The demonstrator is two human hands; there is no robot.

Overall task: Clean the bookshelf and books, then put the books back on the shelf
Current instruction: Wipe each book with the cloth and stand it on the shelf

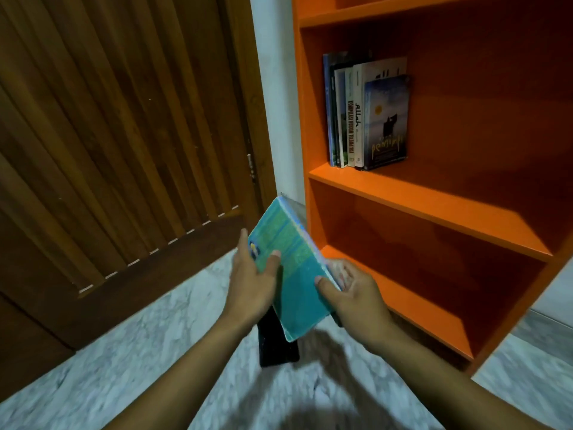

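**Holding a teal book between shelf and floor**

Gripping from both sides, the left hand [252,276] has its thumb laid across the cover of the teal book [291,268] with fingers behind it, and the right hand [352,293] pinches the page edge at about four o'clock of the book. The book is tilted, in the air over the marble floor [124,367], just at nine o'clock of the orange bookshelf [434,209].

Risks, as I judge them: the right-hand hold is on the page edge, so the block could fan open or slip on the way up. Five shelved books [366,116] stand with open space at their three o'clock side; a nudge while slotting this one in could topple them. A dark object [277,342] lies on the floor beneath the book, possibly a phone or cloth; blur hides which, and a dropped book would land on it.
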